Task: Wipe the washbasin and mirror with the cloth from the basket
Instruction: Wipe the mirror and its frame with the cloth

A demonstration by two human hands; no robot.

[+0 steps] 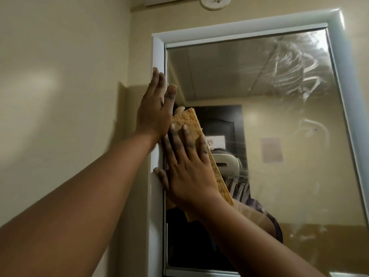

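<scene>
A mirror [279, 124] in a white frame [158, 52] hangs on a cream wall and fills the right of the head view. Wet wipe streaks show on its upper right glass. My right hand [189, 168] lies flat on a yellow-orange sponge cloth [191, 121] and presses it against the glass at the mirror's left edge, with the thumb on the frame. My left hand [154, 108] rests flat with fingers straight on the left frame just above, holding nothing. The washbasin and the basket are out of view.
The cream wall [60, 96] stretches left of the mirror. A round white fitting [215, 2] sits on the wall above the frame. The glass reflects a dark door, a paper notice and part of the person.
</scene>
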